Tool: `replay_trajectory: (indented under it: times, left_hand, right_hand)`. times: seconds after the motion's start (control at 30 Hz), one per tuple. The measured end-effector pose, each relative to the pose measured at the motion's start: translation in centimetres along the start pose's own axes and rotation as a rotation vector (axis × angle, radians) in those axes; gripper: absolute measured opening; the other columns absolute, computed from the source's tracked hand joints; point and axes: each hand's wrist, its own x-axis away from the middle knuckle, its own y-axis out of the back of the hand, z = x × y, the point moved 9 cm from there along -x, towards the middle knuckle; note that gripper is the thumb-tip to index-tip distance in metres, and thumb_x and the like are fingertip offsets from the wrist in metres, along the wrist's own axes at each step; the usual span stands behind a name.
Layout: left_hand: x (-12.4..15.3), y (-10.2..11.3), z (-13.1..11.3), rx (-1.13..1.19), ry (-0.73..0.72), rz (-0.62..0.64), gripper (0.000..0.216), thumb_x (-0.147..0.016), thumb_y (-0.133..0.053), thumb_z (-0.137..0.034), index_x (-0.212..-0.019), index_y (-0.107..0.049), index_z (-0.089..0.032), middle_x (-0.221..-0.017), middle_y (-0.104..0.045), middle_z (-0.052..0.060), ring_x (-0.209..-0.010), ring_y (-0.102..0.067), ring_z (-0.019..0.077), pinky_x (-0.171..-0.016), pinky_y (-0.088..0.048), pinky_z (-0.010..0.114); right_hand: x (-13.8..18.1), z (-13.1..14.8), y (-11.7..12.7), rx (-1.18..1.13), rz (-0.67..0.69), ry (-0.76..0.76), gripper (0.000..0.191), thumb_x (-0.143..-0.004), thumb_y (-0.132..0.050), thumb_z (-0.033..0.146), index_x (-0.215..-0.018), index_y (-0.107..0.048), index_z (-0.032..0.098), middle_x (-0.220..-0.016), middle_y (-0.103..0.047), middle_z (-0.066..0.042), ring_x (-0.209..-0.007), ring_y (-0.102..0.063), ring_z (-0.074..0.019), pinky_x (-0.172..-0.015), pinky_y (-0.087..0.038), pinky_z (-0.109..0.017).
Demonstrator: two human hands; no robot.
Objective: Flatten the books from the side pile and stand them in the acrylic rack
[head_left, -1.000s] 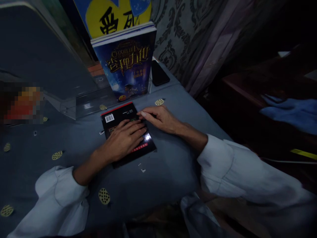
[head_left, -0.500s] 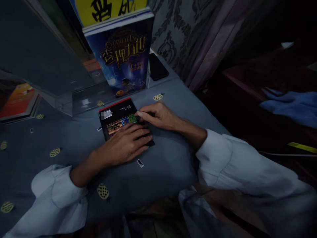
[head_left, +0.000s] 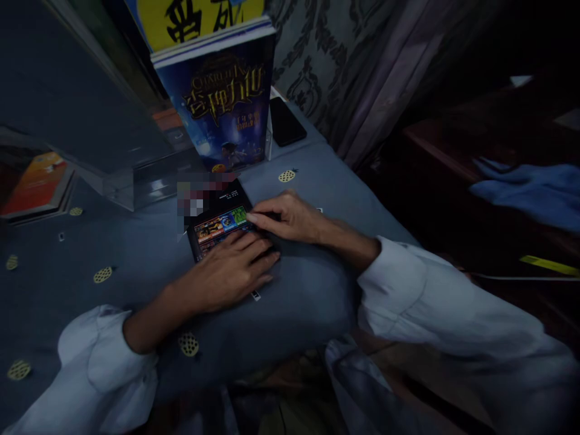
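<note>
Left hand (head_left: 235, 269) lower, picture strip (head_left: 221, 223) bared

The left hand spreads over the black book (head_left: 226, 207), grasping nothing, lower than a second ago, so the cover's strip shows. The right hand (head_left: 287, 217) curls at the book's edge; whether it pinches anything cannot be told. The book lies between the surface's (head_left: 312, 302) near edge and an upright blue book (head_left: 226, 115). A phone (head_left: 287, 122) rests by the right edge; beyond lies a blue cloth (head_left: 530, 196).

Left hand (head_left: 235, 266) palm down, loosely flattened, right hand (head_left: 292, 219) half curled, thumb (head_left: 265, 223) extended, forearms (head_left: 156, 315) angled inward
</note>
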Motion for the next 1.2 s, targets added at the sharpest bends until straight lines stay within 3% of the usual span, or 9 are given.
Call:
replay_trajectory:
  times: [0.2, 0.4, 0.57, 0.73, 1.03, 1.2]
  left_hand:
    - [1.1, -0.8, -2.1, -0.159, 0.091, 0.054, 0.047, -0.106, -0.046, -0.036, -0.14, -0.055, -0.005, -0.131, -0.067, 0.017, -0.126, -0.059, 0.0285, -0.107, -0.044, 0.046]
    - [2.6, -1.2, -2.8, -0.201, 0.149, 0.028, 0.044, -0.106, -0.045, -0.037, -0.138, -0.058, -0.01, -0.143, -0.062, 0.014, -0.135, -0.054, 0.0273, -0.111, -0.041, 0.044]
    - [4.1, -1.0, -3.3, -0.217, 0.189, -0.004, 0.04, -0.107, -0.044, -0.029, -0.138, -0.059, -0.009, -0.145, -0.061, 0.014, -0.134, -0.056, 0.0264, -0.106, -0.045, 0.042]
    - [6.4, -0.3, -3.6, -0.193, 0.22, -0.028, 0.039, -0.106, -0.043, -0.025, -0.136, -0.059, -0.005, -0.144, -0.06, 0.017, -0.132, -0.058, 0.028, -0.103, -0.048, 0.042]
    - [11.3, 0.5, -3.4, -0.177, 0.333, -0.029, 0.04, -0.106, -0.042, -0.021, -0.14, -0.055, -0.006, -0.142, -0.061, 0.017, -0.136, -0.054, 0.0267, -0.105, -0.046, 0.04]
    - [12.2, 0.7, -3.3, -0.203, 0.383, -0.058, 0.04, -0.106, -0.041, -0.024, -0.139, -0.055, -0.006, -0.132, -0.067, 0.017, -0.122, -0.061, 0.0272, -0.102, -0.05, 0.041]
  right_hand:
    - [3.4, 2.4, -0.5, 0.162, 0.028, 0.04, 0.034, -0.105, -0.046, 0.029, -0.084, -0.069, 0.016, -0.075, -0.069, -0.004, -0.071, -0.062, -0.0154, -0.068, -0.046, -0.027]
    - [7.4, 5.0, -0.4, 0.138, -0.124, 0.133, 0.017, -0.102, -0.053, 0.017, -0.104, -0.07, 0.016, -0.086, -0.077, -0.008, -0.08, -0.07, -0.0191, -0.074, -0.058, -0.033]
    - [8.7, 6.3, -1.3, 0.222, -0.127, 0.194, 0.027, -0.099, -0.056, 0.012, -0.121, -0.069, 0.02, -0.097, -0.078, -0.007, -0.091, -0.072, -0.0218, -0.082, -0.062, -0.039]
    - [9.3, 6.3, -2.0, 0.312, -0.093, 0.183, 0.025, -0.098, -0.057, 0.013, -0.117, -0.072, 0.019, -0.108, -0.078, -0.01, -0.098, -0.072, -0.0239, -0.083, -0.063, -0.042]
    - [9.2, 6.8, -2.1, 0.375, -0.096, 0.207, 0.022, -0.097, -0.058, 0.013, -0.113, -0.072, 0.019, -0.108, -0.079, -0.009, -0.103, -0.071, -0.025, -0.082, -0.061, -0.043]
    - [8.4, 8.1, -3.0, 0.375, -0.046, 0.253, 0.018, -0.098, -0.057, 0.015, -0.109, -0.072, 0.017, -0.105, -0.079, -0.009, -0.102, -0.071, -0.0251, -0.083, -0.061, -0.043]
